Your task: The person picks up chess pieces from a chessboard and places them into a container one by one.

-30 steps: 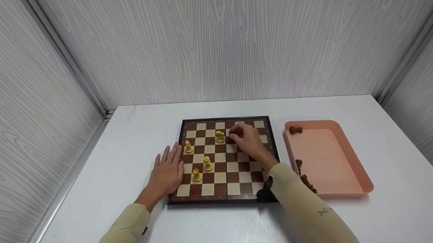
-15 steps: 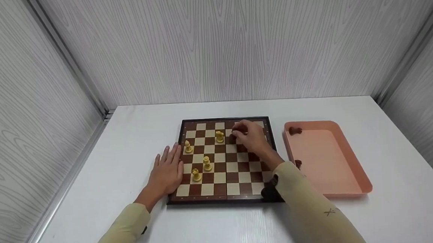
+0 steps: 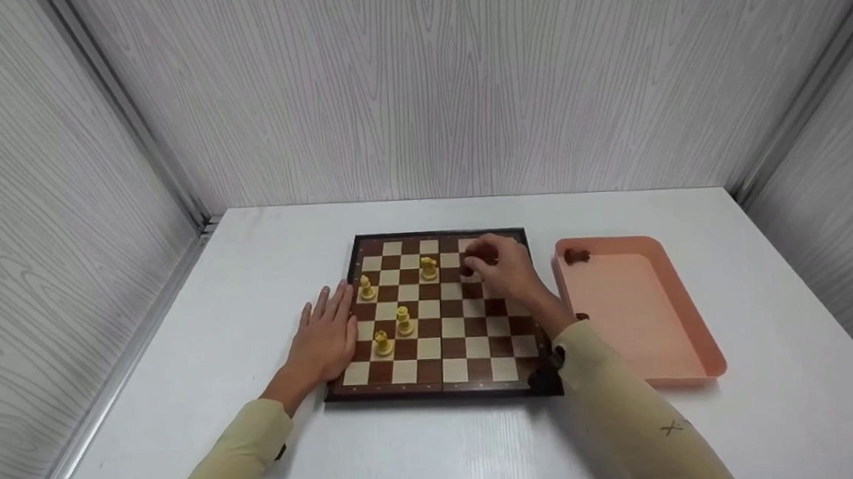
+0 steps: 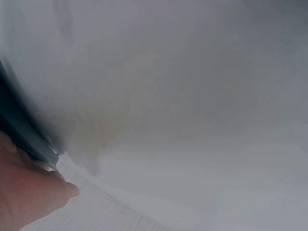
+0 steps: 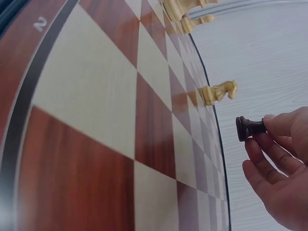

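Note:
A brown-and-cream chessboard (image 3: 454,371) lies on the white table. My left hand (image 3: 323,342) rests at its left edge, fingers straight, and in the left wrist view part of that hand (image 4: 36,197) shows beside the board's dark side. My right hand (image 3: 510,268) is over the far right part of the board. Between thumb and fingers it pinches a dark chess piece (image 5: 251,127), whose top the fingertips hide; its base shows apart from the board. On the left half stand a light knight (image 3: 429,268), a light bishop (image 3: 367,289) and two other light pieces (image 3: 404,321).
A shallow pink tray (image 3: 698,319) stands right of the board. One dark piece (image 3: 577,256) lies in its far left corner, and another dark piece (image 3: 583,316) is partly hidden by the right sleeve. White wood-grain walls (image 3: 432,91) close off the back and sides.
My right hand has moved a little to the right, away from the light knight, with the dark chess piece in its fingers. The left hand keeps its place at the board's edge.

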Demonstrator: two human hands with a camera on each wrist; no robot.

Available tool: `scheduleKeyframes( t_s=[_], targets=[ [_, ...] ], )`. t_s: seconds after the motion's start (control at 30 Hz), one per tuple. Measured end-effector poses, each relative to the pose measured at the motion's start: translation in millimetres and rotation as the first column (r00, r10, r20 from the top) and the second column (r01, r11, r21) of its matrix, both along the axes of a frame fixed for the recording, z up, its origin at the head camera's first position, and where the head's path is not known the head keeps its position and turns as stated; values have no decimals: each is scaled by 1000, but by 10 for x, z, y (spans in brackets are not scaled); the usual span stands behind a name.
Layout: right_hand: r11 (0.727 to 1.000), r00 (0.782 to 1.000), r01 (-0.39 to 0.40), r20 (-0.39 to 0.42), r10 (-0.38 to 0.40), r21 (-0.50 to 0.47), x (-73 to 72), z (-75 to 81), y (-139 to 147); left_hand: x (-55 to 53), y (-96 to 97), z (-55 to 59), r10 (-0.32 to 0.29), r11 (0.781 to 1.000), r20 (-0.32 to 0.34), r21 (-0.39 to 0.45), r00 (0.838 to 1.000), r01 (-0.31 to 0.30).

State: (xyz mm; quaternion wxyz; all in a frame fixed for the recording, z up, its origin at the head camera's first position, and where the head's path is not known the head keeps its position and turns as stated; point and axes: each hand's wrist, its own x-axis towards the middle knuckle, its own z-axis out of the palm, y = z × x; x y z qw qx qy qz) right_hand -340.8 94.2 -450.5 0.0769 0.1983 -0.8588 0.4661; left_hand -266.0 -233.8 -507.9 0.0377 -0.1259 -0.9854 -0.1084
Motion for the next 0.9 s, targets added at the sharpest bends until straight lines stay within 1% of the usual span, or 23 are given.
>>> scheduleKeyframes(
  t_s=[0.1, 0.2, 0.4, 0.53, 0.63, 0.73, 0.83, 0.9],
  targets=[
    [999, 999, -33, -14, 33, 3, 31, 27, 43, 3, -3, 1, 11, 1000, 4, 12, 1000, -11],
    [999, 998, -46, -32, 46, 26, 64, 36, 96, -2, 3, 3, 11, 1000, 5, 15, 1000, -11],
    [999, 999, -20, -32, 21, 38, 141, 45, 237, 4, 9, 11, 10, 1000, 14, 18, 1000, -11],
    [1000, 1000, -8, -26, 8, 5, 183, 51, 343, 4, 2, 14, 11, 1000, 7, 27, 1000, -12],
    [999, 1000, -21, -21, 20, -35, 214, 59, 417, 7, 1, 7, 4, 999, -9, 35, 1000, -4],
    [998, 999, -29, -26, 28, -53, 249, 65, 484, 8, 2, -5, 0, 999, -26, 42, 1000, 1],
    [997, 999, -33, -32, 31, -64, 297, 83, 535, 3, 8, -5, 0, 999, -17, 37, 1000, 1],
    [995, 999, -44, -31, 41, -88, 389, 173, 544, -3, 19, 3, 0, 999, -6, 33, 1000, 0]
  ],
)
